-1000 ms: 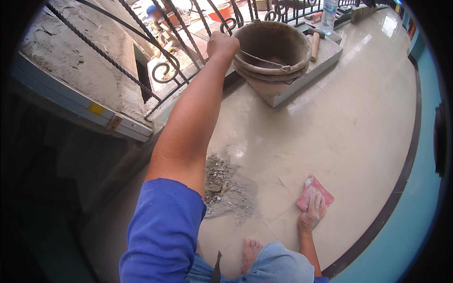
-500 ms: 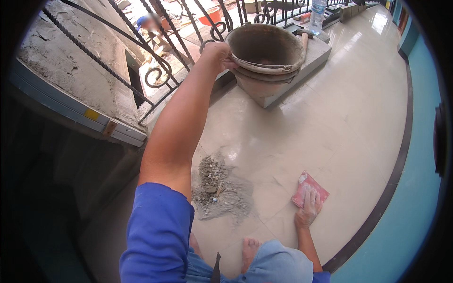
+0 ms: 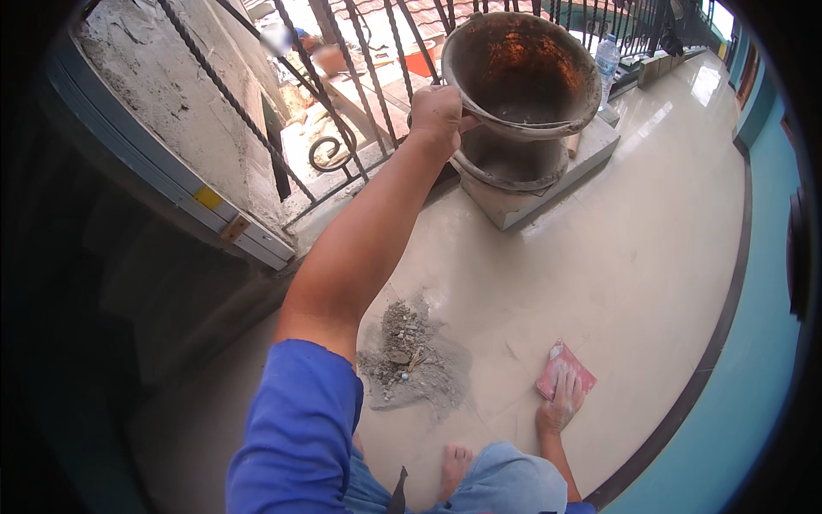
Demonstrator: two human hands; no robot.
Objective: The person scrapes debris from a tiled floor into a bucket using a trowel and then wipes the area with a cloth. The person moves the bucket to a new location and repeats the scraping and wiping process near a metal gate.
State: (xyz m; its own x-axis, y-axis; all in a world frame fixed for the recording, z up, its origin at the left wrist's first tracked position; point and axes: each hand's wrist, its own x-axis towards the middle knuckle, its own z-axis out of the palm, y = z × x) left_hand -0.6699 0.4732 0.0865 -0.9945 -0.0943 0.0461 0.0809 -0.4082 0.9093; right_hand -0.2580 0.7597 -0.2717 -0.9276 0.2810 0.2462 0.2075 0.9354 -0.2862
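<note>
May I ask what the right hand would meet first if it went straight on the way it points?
Beyond the pink pad it rests on, the right hand seems to have free tiled floor ahead; the first thing near that line is the pale slab, which it might just miss.

Upper bucket [image 3: 517, 58]: matt, inner face rough, crusted. Red pad [image 3: 580, 368]: matt, dusty. Floor [image 3: 625, 231]: smooth, glossy tile. Debris heap [image 3: 409, 353]: rough, gritty. Railing [image 3: 396, 43]: dark, twisted metal. Bottle [image 3: 607, 62]: clear plastic. Sleeve [image 3: 295, 420]: matt blue cloth.
</note>
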